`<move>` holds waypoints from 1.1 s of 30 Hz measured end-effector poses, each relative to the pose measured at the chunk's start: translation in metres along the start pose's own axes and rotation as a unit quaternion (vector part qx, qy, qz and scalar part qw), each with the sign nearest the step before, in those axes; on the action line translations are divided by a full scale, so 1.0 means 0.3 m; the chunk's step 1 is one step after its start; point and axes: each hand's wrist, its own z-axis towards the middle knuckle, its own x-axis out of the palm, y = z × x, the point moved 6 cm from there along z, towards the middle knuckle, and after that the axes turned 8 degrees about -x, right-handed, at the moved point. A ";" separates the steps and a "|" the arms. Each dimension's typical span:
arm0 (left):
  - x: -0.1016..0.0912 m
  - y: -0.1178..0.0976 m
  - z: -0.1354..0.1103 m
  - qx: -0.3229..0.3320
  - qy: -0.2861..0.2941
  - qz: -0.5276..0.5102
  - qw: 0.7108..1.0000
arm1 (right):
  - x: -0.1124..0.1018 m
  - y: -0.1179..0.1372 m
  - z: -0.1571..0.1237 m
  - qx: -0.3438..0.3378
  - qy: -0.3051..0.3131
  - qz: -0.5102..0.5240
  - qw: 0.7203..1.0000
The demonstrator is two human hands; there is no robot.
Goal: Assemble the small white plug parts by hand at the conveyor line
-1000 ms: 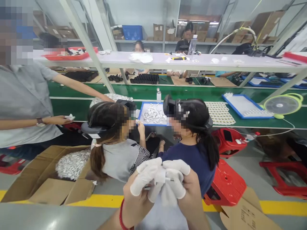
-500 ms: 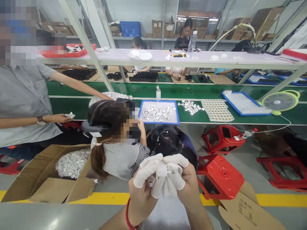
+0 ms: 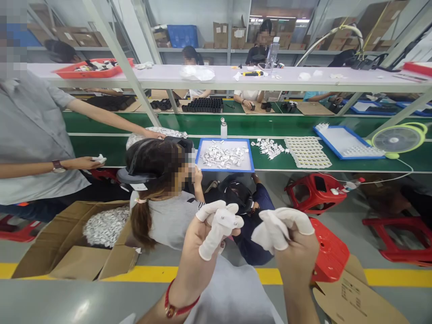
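My left hand [image 3: 204, 240], with white finger cots on its fingers, is closed on a small white plug piece [image 3: 225, 219] whose two metal pins face me. My right hand [image 3: 297, 240] wears white finger cots too and pinches a crumpled white cloth [image 3: 268, 231]. A gap separates the cloth from the plug piece. Both hands are raised in front of my body, short of the bench. Fingers partly hide the body of the plug piece.
On the green bench stand a blue-rimmed tray [image 3: 201, 167] of white pieces, a white bottle [image 3: 223, 129], a cream grid tray [image 3: 308, 152] and a fan [image 3: 393, 138]. A seated person [image 3: 165, 220], a crouching person [image 3: 256, 234] and red stools [image 3: 329, 247] are close by. A cardboard box [image 3: 67, 225] sits left.
My hands have moved apart: the right hand went right with the cloth, and the left turned the plug piece so its pins face me. The crouching person has shifted.
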 end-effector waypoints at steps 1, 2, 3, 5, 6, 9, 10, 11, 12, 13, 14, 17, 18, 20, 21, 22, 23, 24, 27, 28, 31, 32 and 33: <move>0.019 -0.008 -0.002 0.003 0.020 -0.018 1.000 | -0.009 -0.005 -0.004 0.026 -0.005 0.025 0.999; 0.038 -0.014 -0.004 0.007 0.044 -0.033 0.998 | -0.014 -0.003 -0.007 0.038 0.005 0.043 0.998; 0.056 -0.018 -0.007 0.010 0.070 -0.045 0.996 | -0.021 0.005 -0.010 0.039 0.016 0.055 0.998; 0.084 -0.021 -0.011 0.012 0.116 -0.060 0.991 | -0.036 0.027 -0.016 0.037 0.033 0.074 0.996; 0.093 -0.020 -0.013 0.012 0.132 -0.064 0.989 | -0.041 0.038 -0.021 0.041 0.042 0.083 0.995; 0.103 -0.011 -0.014 0.006 0.150 -0.060 0.987 | -0.042 0.083 -0.033 0.034 0.063 0.109 0.992; 0.102 -0.008 -0.014 0.007 0.148 -0.051 0.988 | -0.038 0.102 -0.035 0.019 0.067 0.116 0.991; 0.101 -0.007 -0.015 0.014 0.149 -0.039 0.988 | -0.032 0.121 -0.036 0.000 0.073 0.122 0.990; 0.100 -0.007 -0.015 0.025 0.150 -0.023 0.988 | -0.026 0.138 -0.037 -0.021 0.078 0.123 0.989; 0.099 -0.009 -0.016 0.042 0.152 -0.005 0.987 | -0.020 0.151 -0.039 -0.042 0.083 0.116 0.989; 0.097 -0.012 -0.018 0.061 0.152 0.013 0.986 | -0.014 0.161 -0.040 -0.059 0.086 0.100 0.990; 0.090 -0.027 -0.021 0.125 0.142 0.071 0.979 | -0.002 0.176 -0.045 -0.101 0.080 0.050 0.990; 0.086 -0.035 -0.022 0.151 0.132 0.095 0.975 | 0.005 0.180 -0.047 -0.113 0.083 0.049 0.989; 0.080 -0.059 -0.028 0.214 0.113 0.154 0.958 | 0.019 0.180 -0.050 -0.109 0.090 0.051 0.989; 0.078 -0.072 -0.033 0.248 0.105 0.187 0.945 | 0.025 0.174 -0.050 -0.091 0.089 0.052 0.990; 0.076 -0.084 -0.038 0.281 0.097 0.220 0.929 | 0.030 0.164 -0.048 -0.061 0.088 0.057 0.993; 0.074 -0.095 -0.044 0.308 0.089 0.251 0.913 | 0.037 0.151 -0.045 -0.025 0.088 0.068 0.993; 0.071 -0.103 -0.048 0.328 0.082 0.280 0.899 | 0.046 0.139 -0.041 0.009 0.095 0.089 0.991; 0.061 -0.111 -0.048 0.337 0.050 0.361 0.868 | 0.085 0.131 -0.027 0.045 0.152 0.169 0.973; 0.059 -0.111 -0.046 0.335 0.040 0.379 0.861 | 0.094 0.132 -0.022 0.044 0.167 0.181 0.968; 0.055 -0.114 -0.044 0.350 0.027 0.389 0.852 | 0.091 0.134 -0.006 0.031 0.162 0.168 0.972; 0.054 -0.115 -0.044 0.357 0.028 0.380 0.853 | 0.086 0.135 0.000 0.024 0.158 0.157 0.975; 0.053 -0.114 -0.043 0.361 0.033 0.371 0.855 | 0.083 0.139 0.004 0.013 0.161 0.146 0.976</move>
